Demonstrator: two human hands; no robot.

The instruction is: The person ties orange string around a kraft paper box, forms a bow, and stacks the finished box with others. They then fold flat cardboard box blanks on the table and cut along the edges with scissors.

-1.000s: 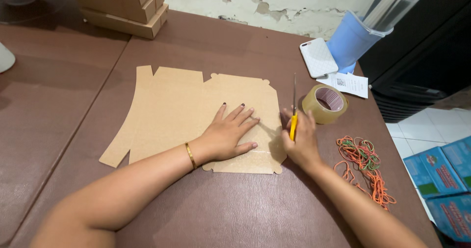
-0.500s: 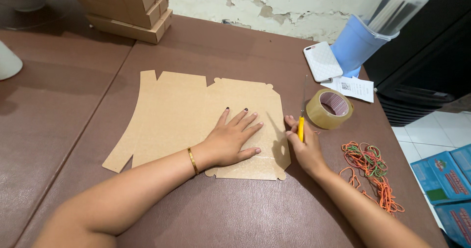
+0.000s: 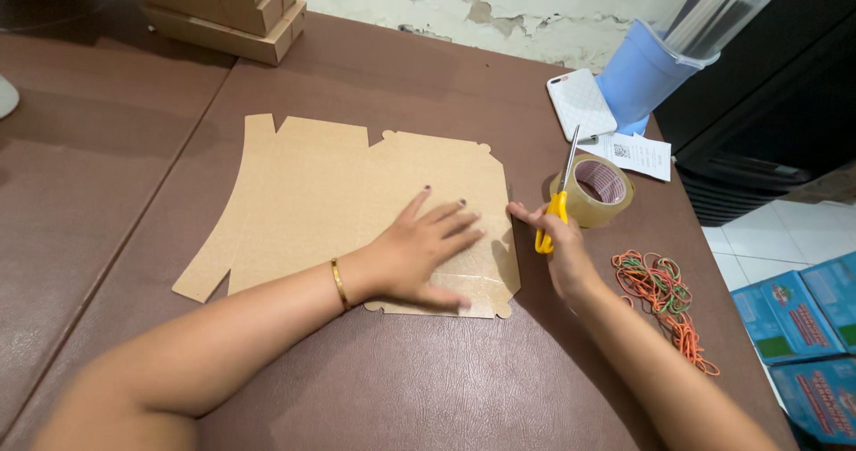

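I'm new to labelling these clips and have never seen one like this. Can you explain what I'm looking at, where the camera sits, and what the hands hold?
There is no machine here: a person works with bare hands, filmed by a camera worn on their head and looking down. The left hand presses flat on an unfolded cardboard box blank lying on a brown table. The right hand holds yellow-handled scissors, blades pointing away. Beside it sit a tape roll, a pile of rubber bands, a white phone and stacked cardboard boxes.
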